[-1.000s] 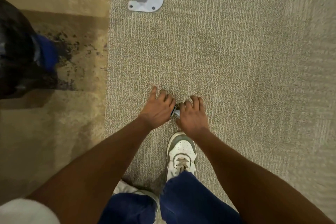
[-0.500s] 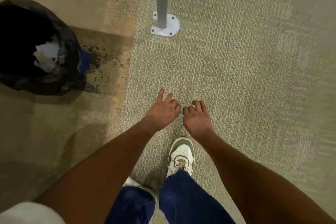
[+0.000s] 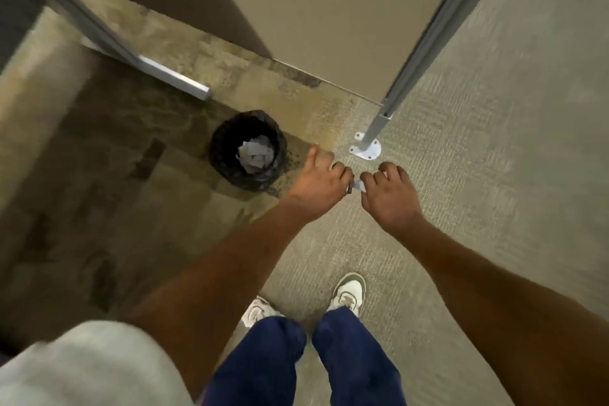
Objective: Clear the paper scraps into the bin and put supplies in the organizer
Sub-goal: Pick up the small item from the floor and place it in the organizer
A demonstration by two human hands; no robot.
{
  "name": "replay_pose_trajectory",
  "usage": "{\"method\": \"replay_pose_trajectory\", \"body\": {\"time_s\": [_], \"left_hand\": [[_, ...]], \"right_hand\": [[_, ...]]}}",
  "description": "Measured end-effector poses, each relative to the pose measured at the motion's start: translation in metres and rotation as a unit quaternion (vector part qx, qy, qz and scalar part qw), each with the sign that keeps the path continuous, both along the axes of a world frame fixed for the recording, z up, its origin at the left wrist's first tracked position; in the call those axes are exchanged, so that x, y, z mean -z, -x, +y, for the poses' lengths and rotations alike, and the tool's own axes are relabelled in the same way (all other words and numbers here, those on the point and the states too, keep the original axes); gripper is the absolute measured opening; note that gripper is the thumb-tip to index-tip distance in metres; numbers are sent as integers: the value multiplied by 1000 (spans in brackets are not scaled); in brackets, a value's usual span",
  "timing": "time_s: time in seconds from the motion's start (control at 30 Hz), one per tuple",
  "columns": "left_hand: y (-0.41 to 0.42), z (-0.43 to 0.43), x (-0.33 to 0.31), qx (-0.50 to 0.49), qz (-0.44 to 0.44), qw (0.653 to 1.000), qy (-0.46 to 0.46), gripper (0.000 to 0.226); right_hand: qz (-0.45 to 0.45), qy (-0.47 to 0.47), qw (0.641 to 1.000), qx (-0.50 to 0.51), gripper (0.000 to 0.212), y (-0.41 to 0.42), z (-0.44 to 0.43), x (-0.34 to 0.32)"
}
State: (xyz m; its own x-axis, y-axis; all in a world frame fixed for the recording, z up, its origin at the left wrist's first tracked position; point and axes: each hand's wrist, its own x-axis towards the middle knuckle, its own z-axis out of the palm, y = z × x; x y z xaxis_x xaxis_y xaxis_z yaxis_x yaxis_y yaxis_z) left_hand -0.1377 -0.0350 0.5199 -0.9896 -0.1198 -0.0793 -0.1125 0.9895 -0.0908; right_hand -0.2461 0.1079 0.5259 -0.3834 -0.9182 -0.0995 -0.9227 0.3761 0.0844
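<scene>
A round bin [image 3: 224, 158] lined with a black bag stands on the floor, with crumpled white paper [image 3: 255, 155] inside it. My left hand [image 3: 318, 183] and my right hand [image 3: 392, 196] are held side by side above the carpet, just right of the bin. Both pinch a small pale object [image 3: 359, 186] between their fingertips; most of it is hidden, so I cannot tell what it is. The organizer is not in view.
A grey metal table leg [image 3: 379, 128] with a white foot plate [image 3: 365, 150] stands just beyond my hands, under a beige tabletop [image 3: 329, 10]. Another metal bar [image 3: 171, 76] lies at the left. My two shoes [image 3: 349, 293] stand on the carpet below.
I have risen from the floor with my hands lifted off the carpet, still together on the small object. The view pulled back, so the bin now appears close to my left hand.
</scene>
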Motion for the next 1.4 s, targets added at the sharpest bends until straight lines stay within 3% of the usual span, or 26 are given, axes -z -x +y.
{"method": "replay_pose_trajectory", "body": {"time_s": [0.3, 0.6, 0.73, 0.93, 1.1, 1.23, 1.4], "left_hand": [[-66, -85, -215, -51, 58, 994, 73, 34], [-183, -153, -346, -113, 100, 979, 138, 38], [-233, -185, -381, -127, 113, 974, 153, 41], [-290, -225, -424, -183, 122, 959, 178, 65], [-314, -264, -450, -258, 122, 939, 189, 69], [-316, -304, -455, -316, 118, 923, 187, 66], [-318, -352, -461, -383, 123, 896, 188, 86]], "right_hand": [[-39, 104, 992, -64, 28, -32, -98, -190], [-72, 226, 961, -142, 32, -124, -190, -314], [-60, 266, 945, -179, 33, -163, -230, -350], [-34, 288, 925, -245, 33, -211, -282, -398], [-30, 359, 881, -307, 33, -237, -337, -435], [-17, 363, 876, -316, 39, -238, -391, -448], [17, 342, 878, -333, 41, -229, -461, -462]]}}
